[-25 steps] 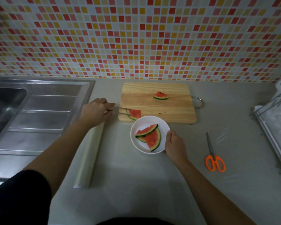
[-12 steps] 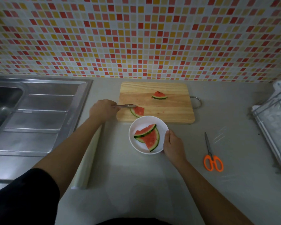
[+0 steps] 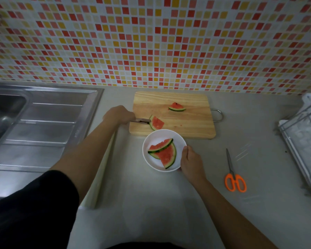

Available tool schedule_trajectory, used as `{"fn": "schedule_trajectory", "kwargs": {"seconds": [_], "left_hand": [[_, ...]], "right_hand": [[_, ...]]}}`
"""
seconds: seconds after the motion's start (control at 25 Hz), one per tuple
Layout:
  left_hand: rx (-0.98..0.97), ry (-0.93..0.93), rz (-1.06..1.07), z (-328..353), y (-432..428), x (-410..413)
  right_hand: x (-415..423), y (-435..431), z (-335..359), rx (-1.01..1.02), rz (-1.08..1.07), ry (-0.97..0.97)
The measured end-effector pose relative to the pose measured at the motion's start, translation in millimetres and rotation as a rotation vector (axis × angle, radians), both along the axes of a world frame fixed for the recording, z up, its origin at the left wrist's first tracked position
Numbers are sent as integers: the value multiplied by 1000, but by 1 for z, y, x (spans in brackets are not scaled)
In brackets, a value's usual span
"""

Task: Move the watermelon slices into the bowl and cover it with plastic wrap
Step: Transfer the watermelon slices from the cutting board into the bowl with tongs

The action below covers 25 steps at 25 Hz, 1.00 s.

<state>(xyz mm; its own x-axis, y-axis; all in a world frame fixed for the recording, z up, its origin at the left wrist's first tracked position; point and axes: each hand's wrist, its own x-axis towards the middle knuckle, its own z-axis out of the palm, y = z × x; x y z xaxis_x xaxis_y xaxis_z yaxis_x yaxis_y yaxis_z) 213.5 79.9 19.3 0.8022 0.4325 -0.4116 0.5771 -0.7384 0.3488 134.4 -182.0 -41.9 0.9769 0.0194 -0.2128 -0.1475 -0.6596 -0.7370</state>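
Note:
A white bowl (image 3: 152,163) sits on the counter just in front of the wooden cutting board (image 3: 187,123) and holds two watermelon slices (image 3: 164,151). My right hand (image 3: 188,159) grips the bowl's right rim. My left hand (image 3: 118,115) holds metal tongs (image 3: 142,120) whose tips pinch the rind of a slice (image 3: 156,122) at the board's front left. One more slice (image 3: 176,107) lies further back on the board. A roll of plastic wrap (image 3: 100,178) lies on the counter, partly hidden under my left forearm.
Orange-handled scissors (image 3: 234,177) lie right of the bowl. A steel sink with drainboard (image 3: 38,126) fills the left side. A wire dish rack (image 3: 305,141) stands at the right edge. A mosaic-tiled wall (image 3: 151,42) closes off the back.
The view has shifted slightly. The tongs with the slice in them have edged a little further back over the board's front left corner. My right hand stays on the bowl.

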Motion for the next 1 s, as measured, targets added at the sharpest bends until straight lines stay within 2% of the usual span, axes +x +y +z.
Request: {"fn": "schedule_trajectory", "kwargs": {"seconds": [0.12,0.32,0.48,0.76,1.0], "left_hand": [[79,9,-17,2,-10,3],[40,47,-30,0,-12,6],[65,-35,-18,-3,-19,4],[-158,-128,130,-24,-14,0],[-263,-195,221,-24,-9,0]], "right_hand": [[0,1,1,15,11,2],[-1,0,2,34,11,-8],[0,0,2,30,12,5],[0,-1,0,43,5,40],[1,-1,0,48,3,29]]}}
